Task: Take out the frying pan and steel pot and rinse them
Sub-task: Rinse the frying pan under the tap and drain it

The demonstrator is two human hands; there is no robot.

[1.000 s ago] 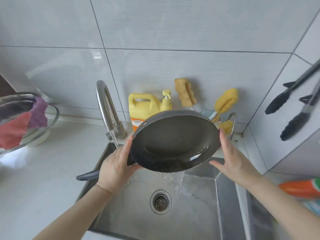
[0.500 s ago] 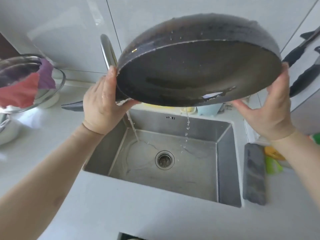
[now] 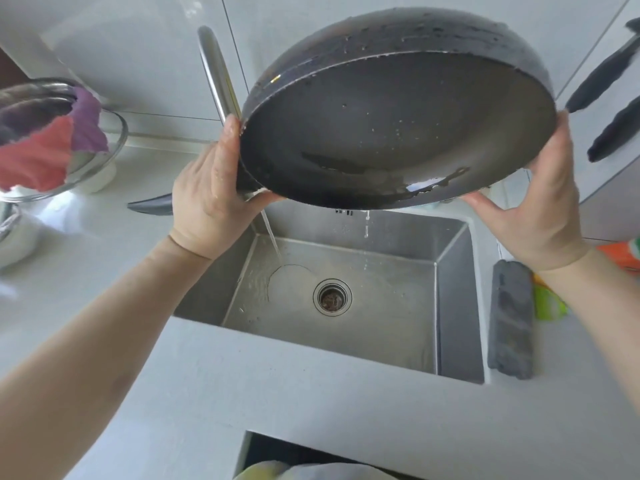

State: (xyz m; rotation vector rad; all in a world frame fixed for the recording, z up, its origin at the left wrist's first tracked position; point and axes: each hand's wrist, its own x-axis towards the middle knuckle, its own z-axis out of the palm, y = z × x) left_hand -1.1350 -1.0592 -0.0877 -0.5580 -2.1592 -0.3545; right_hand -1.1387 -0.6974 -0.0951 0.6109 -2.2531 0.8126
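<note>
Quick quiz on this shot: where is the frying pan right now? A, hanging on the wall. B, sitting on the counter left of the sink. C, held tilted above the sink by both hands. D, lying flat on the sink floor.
C: the left hand and right hand grip opposite rims of the tilted frying pan, which drips into the sink below.

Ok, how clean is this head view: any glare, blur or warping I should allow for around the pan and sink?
Head view: wide-angle warping bends the wall tile lines and counter edge; a bright reflection sits on the wet patch inside the frying pan, near its low rim; both hands look sharp; the bowl with cloths at far left is soft and stretched; the sink is evenly lit, without harsh shadows.
</note>
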